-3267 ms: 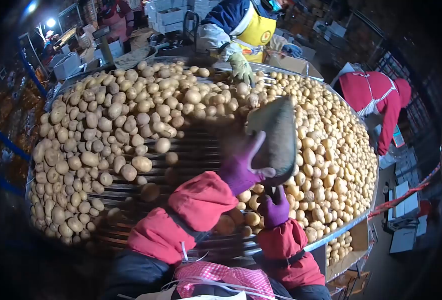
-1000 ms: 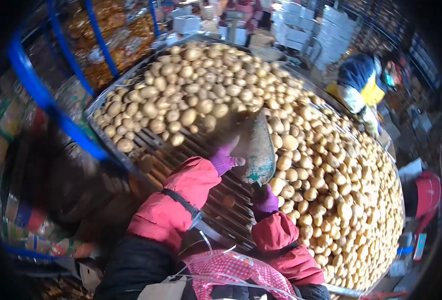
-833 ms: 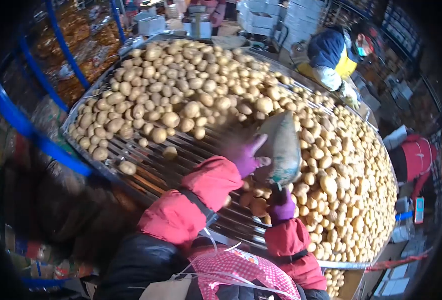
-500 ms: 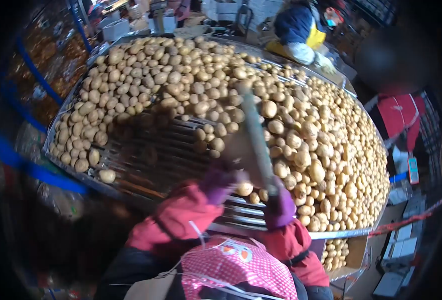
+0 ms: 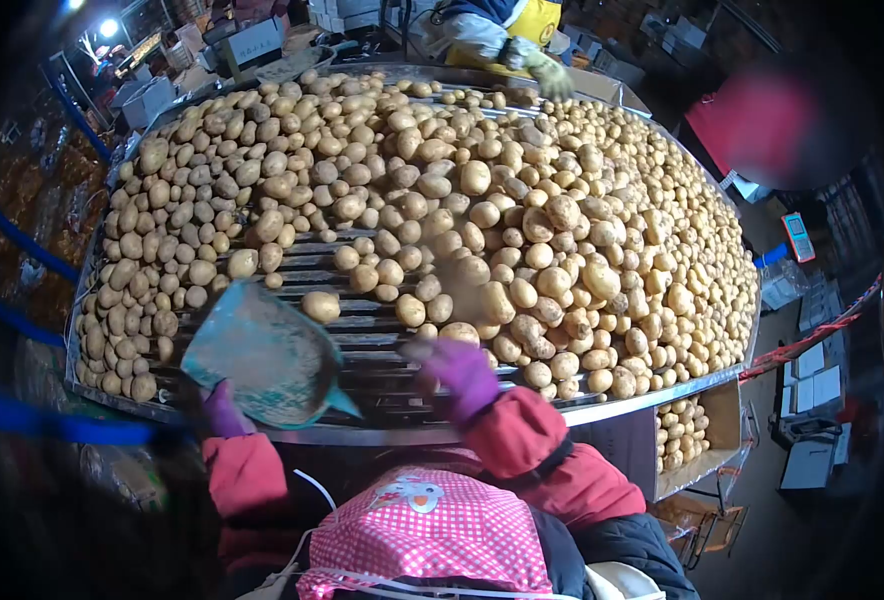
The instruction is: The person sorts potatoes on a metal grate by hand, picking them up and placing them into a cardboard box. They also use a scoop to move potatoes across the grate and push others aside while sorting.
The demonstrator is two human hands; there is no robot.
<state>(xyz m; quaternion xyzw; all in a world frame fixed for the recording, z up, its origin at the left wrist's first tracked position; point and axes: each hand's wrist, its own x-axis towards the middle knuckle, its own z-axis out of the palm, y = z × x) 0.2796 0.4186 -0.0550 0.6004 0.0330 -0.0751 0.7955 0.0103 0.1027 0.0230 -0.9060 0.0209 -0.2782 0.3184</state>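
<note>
A teal dustpan (image 5: 259,352), dusty on its inner face, is tilted over the slatted tabletop at the left. My left hand (image 5: 224,410), in a purple glove, is closed on the dustpan's near left edge. Potatoes (image 5: 562,280) of mixed sizes cover most of the slats. My right hand (image 5: 454,375), also purple-gloved, is over the bare slats (image 5: 387,365) near the front edge, just short of the potatoes and apart from the dustpan. Its fingers are smeared by motion. A single potato (image 5: 321,306) lies on the slats beside the dustpan.
A metal rim (image 5: 652,392) runs along the table's front. Below it at right stands a box (image 5: 717,445) holding potatoes. Across the table a co-worker's gloved hand (image 5: 550,75) reaches to the slats. Blue bars (image 5: 37,240) stand at left; a red rope (image 5: 807,335) hangs at right.
The dustpan has gone from edge-on in the middle, between both hands, to the left with its face showing. My right hand has come apart from it. The head view has shifted.
</note>
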